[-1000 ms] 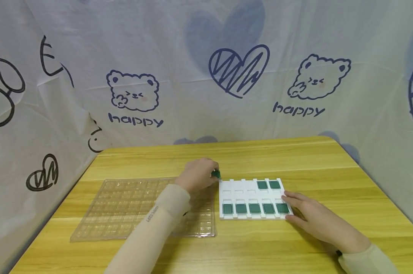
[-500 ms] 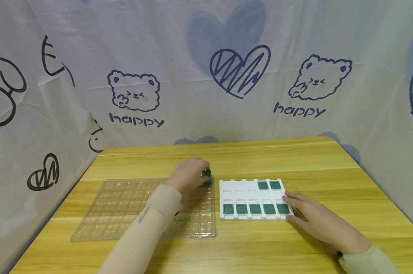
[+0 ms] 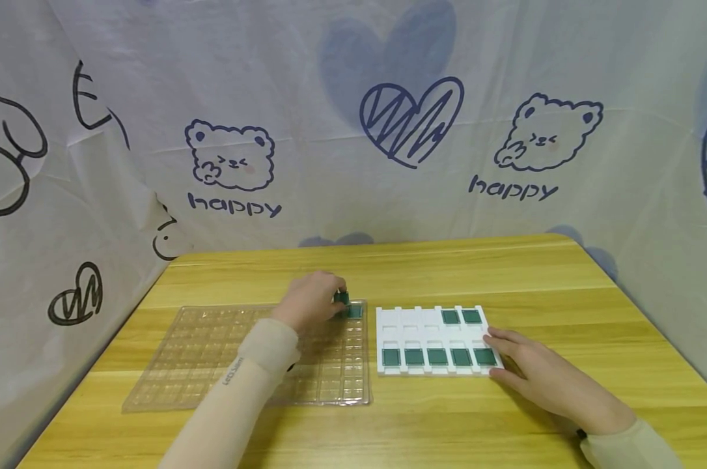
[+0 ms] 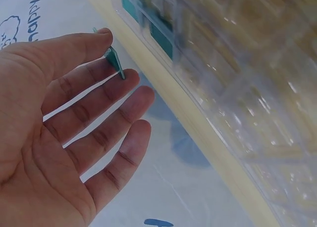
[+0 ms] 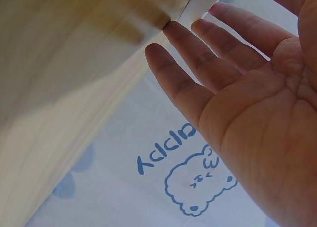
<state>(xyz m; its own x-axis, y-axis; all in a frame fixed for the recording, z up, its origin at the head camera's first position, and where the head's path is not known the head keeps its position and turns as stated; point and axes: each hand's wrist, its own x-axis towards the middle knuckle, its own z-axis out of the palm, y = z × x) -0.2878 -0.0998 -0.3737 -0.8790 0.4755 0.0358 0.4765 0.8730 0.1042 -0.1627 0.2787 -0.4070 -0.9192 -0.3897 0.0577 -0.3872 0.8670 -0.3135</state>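
My left hand [image 3: 311, 301] pinches a small green square chip [image 3: 342, 298] between thumb and fingertips, just above the back right part of a clear plastic compartment tray [image 3: 213, 355]. In the left wrist view that chip [image 4: 115, 61] is tilted nearly edge-on, and the other fingers are spread loosely. One green chip [image 3: 355, 311] lies in the clear tray's back right corner compartment. To the right is a white slotted holder [image 3: 412, 333], with a front row of green chips [image 3: 437, 356] and two at its back right. My right hand [image 3: 543, 371] rests straight fingers against the holder's right edge.
Both trays stand side by side on a wooden table [image 3: 435, 423], with a narrow gap between them. A white cloth [image 3: 330, 195] printed with bears and hearts hangs behind the table and at its sides.
My left hand has moved left with a chip pinched in it, from beside the holder's back left corner to over the clear tray, exposing the corner chip. My right hand has stayed put.
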